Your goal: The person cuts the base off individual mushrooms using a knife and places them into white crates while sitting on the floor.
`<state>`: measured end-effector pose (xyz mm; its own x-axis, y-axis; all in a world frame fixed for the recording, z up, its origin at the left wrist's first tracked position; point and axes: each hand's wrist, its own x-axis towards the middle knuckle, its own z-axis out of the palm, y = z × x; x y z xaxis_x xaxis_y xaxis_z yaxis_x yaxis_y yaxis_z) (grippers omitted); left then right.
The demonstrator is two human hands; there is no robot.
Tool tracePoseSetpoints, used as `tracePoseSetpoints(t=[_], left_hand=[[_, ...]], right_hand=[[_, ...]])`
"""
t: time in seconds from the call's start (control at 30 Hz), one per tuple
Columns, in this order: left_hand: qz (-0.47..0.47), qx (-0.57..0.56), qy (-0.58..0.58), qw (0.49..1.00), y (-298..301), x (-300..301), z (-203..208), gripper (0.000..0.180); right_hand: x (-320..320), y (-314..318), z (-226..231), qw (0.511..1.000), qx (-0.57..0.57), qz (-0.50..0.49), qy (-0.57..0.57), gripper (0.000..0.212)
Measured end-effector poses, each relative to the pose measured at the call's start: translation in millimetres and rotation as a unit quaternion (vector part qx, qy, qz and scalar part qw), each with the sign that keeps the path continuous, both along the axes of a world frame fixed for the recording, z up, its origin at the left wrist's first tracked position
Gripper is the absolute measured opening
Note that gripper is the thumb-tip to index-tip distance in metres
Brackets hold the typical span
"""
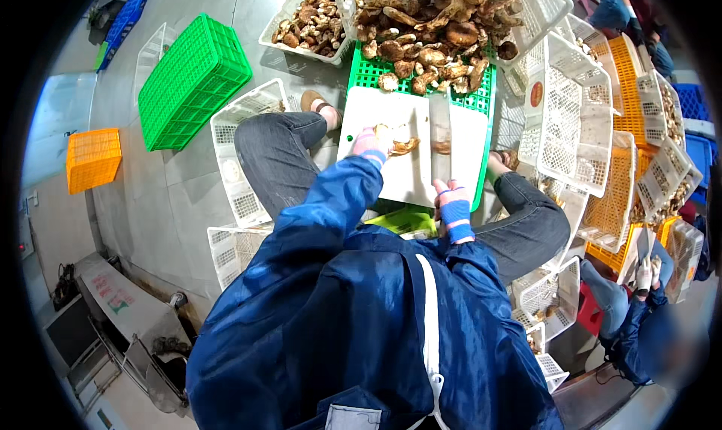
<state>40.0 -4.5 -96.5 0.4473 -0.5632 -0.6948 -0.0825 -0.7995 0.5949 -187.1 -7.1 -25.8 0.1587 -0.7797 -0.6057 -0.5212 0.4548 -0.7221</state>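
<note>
A white cutting board (406, 182) lies on an upturned green crate (481, 121) between my legs. My left hand (368, 142), in a fingerless pink-and-blue striped glove, is closed at the end of a brown mushroom (404, 147) lying on the board. My right hand (453, 203), in a similar glove, grips the handle of a wide-bladed knife (440, 118). Its blade points away from me, just right of the mushroom. A brownish patch on the blade may be a reflection or a slice. Beyond the board lies a large heap of brown mushrooms (432, 31).
A white basket of mushrooms (308, 27) stands far left of the heap. White baskets (575, 106) and orange crates (613, 197) crowd the right side. Green crates (195, 84) and an orange crate (94, 159) stand at left. Another person (632, 332) sits at lower right.
</note>
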Motion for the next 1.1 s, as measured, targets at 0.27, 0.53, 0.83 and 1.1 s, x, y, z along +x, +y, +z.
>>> tracePoseSetpoints(t=[0.27, 0.53, 0.83, 1.1], left_hand=[[0.065, -0.131, -0.219, 0.965, 23, -40, 13, 0.056], [0.046, -0.135, -0.248, 0.958, 25, -41, 3, 0.057], [0.089, -0.024, -0.204, 0.975, 14, -37, 15, 0.055], [0.06, -0.105, -0.215, 0.969, 24, -30, -1, 0.055]], right_hand=[[13, 13, -26, 0.986, -0.07, 0.141, 0.052, 0.024], [25, 17, -36, 0.982, -0.048, 0.15, 0.101, 0.023], [77, 0, -13, 0.948, -0.106, 0.225, 0.197, 0.031], [68, -13, -17, 0.961, -0.025, 0.223, 0.164, 0.03]])
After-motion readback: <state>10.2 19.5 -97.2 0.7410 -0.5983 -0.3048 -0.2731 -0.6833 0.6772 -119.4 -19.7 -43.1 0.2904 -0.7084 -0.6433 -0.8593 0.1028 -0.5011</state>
